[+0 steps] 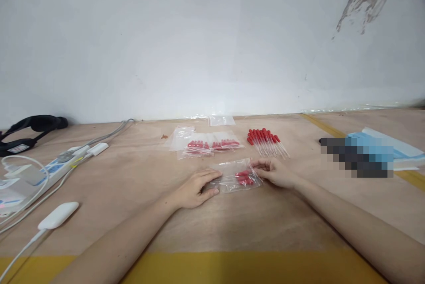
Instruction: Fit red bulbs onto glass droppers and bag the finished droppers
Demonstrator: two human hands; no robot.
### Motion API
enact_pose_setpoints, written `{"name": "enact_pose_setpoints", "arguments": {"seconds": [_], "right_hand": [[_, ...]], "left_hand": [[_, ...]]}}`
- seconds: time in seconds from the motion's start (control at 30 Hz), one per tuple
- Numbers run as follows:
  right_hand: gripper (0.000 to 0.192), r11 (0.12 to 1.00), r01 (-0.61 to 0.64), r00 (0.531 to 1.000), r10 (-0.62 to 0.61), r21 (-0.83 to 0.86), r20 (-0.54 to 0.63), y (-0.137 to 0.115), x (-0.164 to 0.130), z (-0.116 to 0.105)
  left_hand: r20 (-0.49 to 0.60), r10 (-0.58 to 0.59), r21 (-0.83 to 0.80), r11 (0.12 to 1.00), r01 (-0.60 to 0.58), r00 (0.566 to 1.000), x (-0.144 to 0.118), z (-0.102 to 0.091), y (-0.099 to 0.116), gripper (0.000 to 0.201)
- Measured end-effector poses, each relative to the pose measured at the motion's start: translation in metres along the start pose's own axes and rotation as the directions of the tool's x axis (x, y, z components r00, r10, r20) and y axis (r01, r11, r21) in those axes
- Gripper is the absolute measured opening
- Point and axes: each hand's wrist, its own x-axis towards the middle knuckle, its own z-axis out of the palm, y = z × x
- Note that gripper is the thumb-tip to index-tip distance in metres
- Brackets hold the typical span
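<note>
A clear plastic bag (234, 177) with several red-bulbed droppers inside lies flat on the wooden table (139, 177). My left hand (195, 188) pinches the bag's left end between thumb and fingers. My right hand (275, 172) holds its right end, fingers curled on the top edge. Just beyond the bag lie filled bags of red-bulbed droppers (209, 145) and a loose pile of droppers (265, 141). Empty clear bags (221, 120) lie near the wall.
A power strip with plugs and cables (59, 162) runs along the left, with a white adapter (58, 215) near the front and a black strap (29, 126) at the far left. Blue packaging (381, 149) lies at the right. Yellow tape (232, 266) marks the front edge.
</note>
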Motion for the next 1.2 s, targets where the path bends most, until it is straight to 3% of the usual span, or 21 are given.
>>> {"name": "enact_pose_setpoints", "arguments": {"seconds": [0.13, 0.23, 0.3, 0.37, 0.47, 0.57, 0.73, 0.93, 1.1, 1.2], "right_hand": [[0.038, 0.983, -0.117, 0.991, 0.124, -0.140, 0.048, -0.006, 0.002, -0.015], [0.027, 0.918, -0.088, 0.985, 0.023, -0.386, -0.170, -0.009, 0.014, -0.030], [0.017, 0.807, -0.120, 0.922, -0.126, -0.578, -0.367, -0.011, 0.028, -0.040], [0.014, 0.683, -0.223, 0.849, -0.213, -0.695, -0.483, -0.015, 0.044, -0.046], [0.016, 0.566, -0.375, 0.809, -0.186, -0.734, -0.557, -0.021, 0.067, -0.046], [0.020, 0.529, -0.459, 0.782, -0.141, -0.713, -0.608, -0.023, 0.086, -0.039], [0.024, 0.546, -0.525, 0.736, -0.094, -0.653, -0.670, -0.019, 0.102, -0.034], [0.020, 0.652, -0.493, 0.737, -0.040, -0.576, -0.675, -0.020, 0.103, -0.040], [0.024, 0.765, -0.350, 0.789, -0.071, -0.541, -0.610, -0.027, 0.082, -0.040], [0.032, 0.879, -0.192, 0.809, -0.109, -0.436, -0.578, -0.024, 0.056, -0.034]], "left_hand": [[0.007, 0.001, -0.001, 1.000, -0.001, 1.000, 0.000, 0.001, -0.001, 0.040], [0.011, -0.009, -0.004, 1.000, 0.009, 1.000, -0.001, 0.002, -0.003, 0.039], [0.016, -0.017, -0.011, 1.000, 0.017, 1.000, -0.001, 0.002, -0.004, 0.039], [0.016, -0.014, -0.014, 1.000, 0.015, 1.000, -0.001, 0.002, -0.004, 0.039], [0.015, -0.005, -0.002, 1.000, 0.005, 1.000, -0.002, 0.001, -0.004, 0.039], [0.020, -0.003, 0.011, 1.000, 0.002, 1.000, -0.002, 0.001, -0.003, 0.039], [0.027, -0.011, 0.022, 1.000, 0.010, 1.000, -0.003, 0.001, -0.003, 0.040], [0.026, -0.013, 0.005, 1.000, 0.013, 1.000, -0.003, 0.001, -0.003, 0.040], [0.019, -0.014, 0.005, 1.000, 0.014, 1.000, -0.002, 0.001, -0.002, 0.040], [0.018, -0.011, -0.001, 1.000, 0.011, 1.000, -0.003, 0.001, -0.002, 0.040]]}}
